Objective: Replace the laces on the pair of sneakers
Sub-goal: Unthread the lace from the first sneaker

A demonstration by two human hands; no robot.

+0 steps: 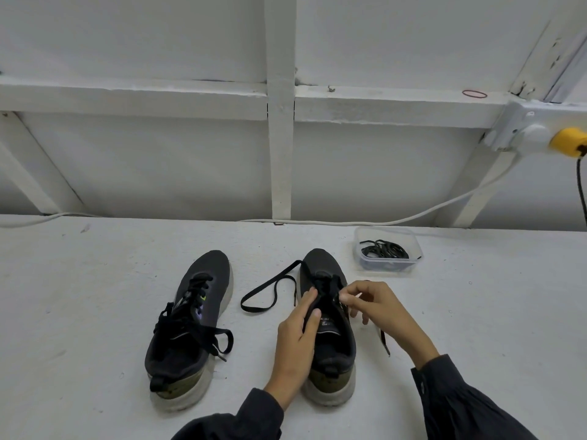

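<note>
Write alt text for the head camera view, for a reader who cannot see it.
A person's left hand holds the right-hand sneaker while the right hand pinches its black lace, partly pulled loose onto the white table. The other sneaker, laced, stands to its left; a clear tub of black laces sits behind.

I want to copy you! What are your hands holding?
Left hand grips the right sneaker at its tongue; right hand pinches its lace near the eyelets.
</note>
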